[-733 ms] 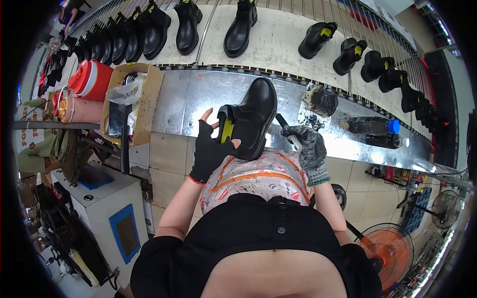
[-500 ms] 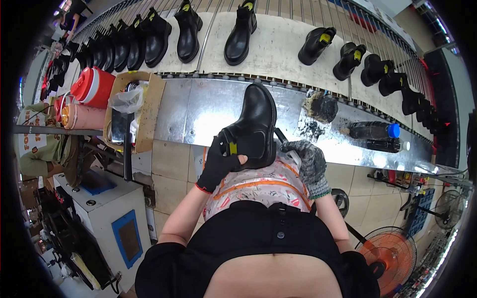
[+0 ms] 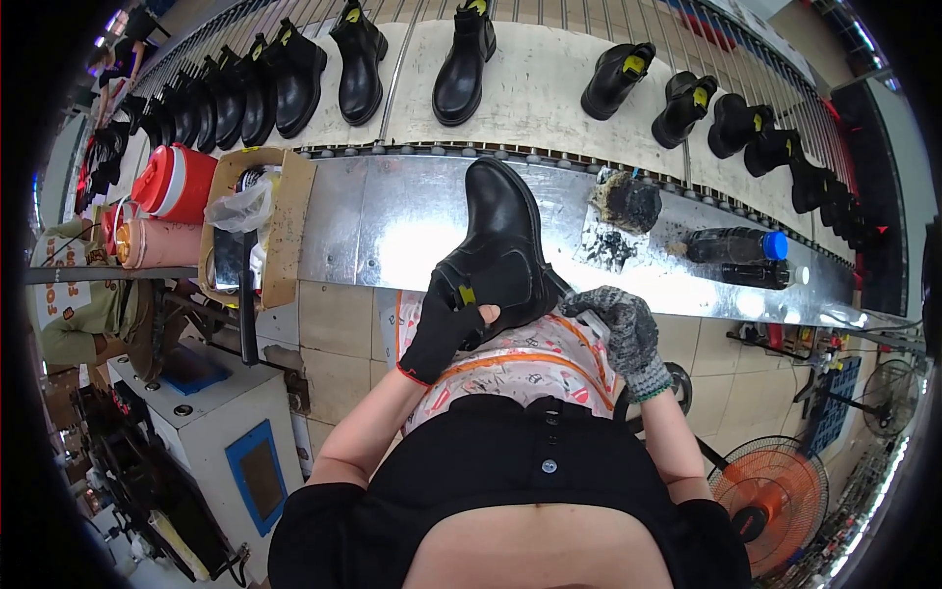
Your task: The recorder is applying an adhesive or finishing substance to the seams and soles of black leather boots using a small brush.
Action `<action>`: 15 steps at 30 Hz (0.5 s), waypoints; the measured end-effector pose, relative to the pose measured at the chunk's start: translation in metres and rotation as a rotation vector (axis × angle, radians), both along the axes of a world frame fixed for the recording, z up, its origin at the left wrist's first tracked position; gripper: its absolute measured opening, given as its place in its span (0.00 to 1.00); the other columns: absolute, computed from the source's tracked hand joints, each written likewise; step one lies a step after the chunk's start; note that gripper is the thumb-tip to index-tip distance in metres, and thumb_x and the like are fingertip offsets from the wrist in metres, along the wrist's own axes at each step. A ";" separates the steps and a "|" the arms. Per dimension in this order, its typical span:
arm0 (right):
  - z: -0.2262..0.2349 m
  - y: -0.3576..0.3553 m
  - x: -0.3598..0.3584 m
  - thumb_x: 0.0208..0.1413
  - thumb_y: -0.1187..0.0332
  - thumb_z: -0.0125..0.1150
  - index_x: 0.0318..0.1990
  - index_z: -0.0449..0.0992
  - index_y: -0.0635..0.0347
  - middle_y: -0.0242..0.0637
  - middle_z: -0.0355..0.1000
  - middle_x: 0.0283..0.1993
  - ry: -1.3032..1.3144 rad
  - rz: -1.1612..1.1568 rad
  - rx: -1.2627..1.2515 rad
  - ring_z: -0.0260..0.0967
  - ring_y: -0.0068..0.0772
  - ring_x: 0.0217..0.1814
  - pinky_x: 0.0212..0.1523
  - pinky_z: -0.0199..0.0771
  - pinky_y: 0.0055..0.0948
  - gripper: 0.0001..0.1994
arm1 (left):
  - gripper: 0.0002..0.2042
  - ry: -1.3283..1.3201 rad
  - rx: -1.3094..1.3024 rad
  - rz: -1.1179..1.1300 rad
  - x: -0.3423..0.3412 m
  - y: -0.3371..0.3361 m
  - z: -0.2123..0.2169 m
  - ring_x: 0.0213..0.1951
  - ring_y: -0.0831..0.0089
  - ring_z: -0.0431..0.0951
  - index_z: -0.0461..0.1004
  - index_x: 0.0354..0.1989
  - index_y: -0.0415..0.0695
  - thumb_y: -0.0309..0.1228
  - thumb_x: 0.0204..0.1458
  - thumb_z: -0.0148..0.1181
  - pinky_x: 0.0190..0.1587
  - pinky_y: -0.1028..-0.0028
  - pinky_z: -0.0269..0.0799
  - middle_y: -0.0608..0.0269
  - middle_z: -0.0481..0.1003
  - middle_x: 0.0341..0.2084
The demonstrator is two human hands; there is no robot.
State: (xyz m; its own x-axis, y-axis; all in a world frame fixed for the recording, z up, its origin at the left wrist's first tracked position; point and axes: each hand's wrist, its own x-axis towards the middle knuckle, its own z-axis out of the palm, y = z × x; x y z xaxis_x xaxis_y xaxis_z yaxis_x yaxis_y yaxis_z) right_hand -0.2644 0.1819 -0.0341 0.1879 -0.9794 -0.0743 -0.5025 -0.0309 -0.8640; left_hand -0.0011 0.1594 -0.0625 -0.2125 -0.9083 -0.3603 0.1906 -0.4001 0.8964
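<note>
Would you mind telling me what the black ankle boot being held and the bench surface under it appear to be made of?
The black ankle boot looks like smooth leather or an imitation: soft sheen, creased upper. The bench surface appears to be bare sheet metal, judging by its bright, blurred glare.

Open cardboard box [image 3: 285, 226], left bench end

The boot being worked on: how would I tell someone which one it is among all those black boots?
Start at the shiny metal bench running below the conveyor of boots. At its near edge, over the patterned apron, a black ankle boot is gripped by the left hand in a black fingerless glove, with the grey-gloved right hand beside it. It alone is off the conveyor and held.
</note>
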 end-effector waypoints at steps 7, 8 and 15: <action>0.035 0.009 -0.009 0.48 0.68 0.53 0.35 0.80 0.58 0.41 0.76 0.34 0.032 0.120 -0.071 0.74 0.42 0.39 0.43 0.72 0.34 0.10 | 0.32 0.147 0.096 0.055 -0.010 -0.002 -0.001 0.48 0.70 0.73 0.59 0.57 0.39 0.25 0.42 0.67 0.49 0.72 0.71 0.57 0.70 0.47; 0.038 0.011 -0.010 0.48 0.69 0.53 0.35 0.80 0.58 0.41 0.76 0.34 0.021 0.110 -0.083 0.74 0.41 0.38 0.43 0.72 0.34 0.10 | 0.31 0.185 0.141 0.061 -0.011 -0.002 -0.001 0.48 0.70 0.73 0.59 0.57 0.40 0.25 0.42 0.66 0.49 0.73 0.72 0.57 0.71 0.47; 0.056 0.023 -0.010 0.55 0.49 0.39 0.35 0.80 0.60 0.43 0.77 0.35 0.109 0.096 -0.180 0.74 0.45 0.39 0.42 0.72 0.36 0.26 | 0.26 0.349 0.143 0.115 -0.027 -0.012 0.023 0.44 0.68 0.76 0.61 0.57 0.39 0.27 0.48 0.60 0.47 0.71 0.76 0.58 0.71 0.46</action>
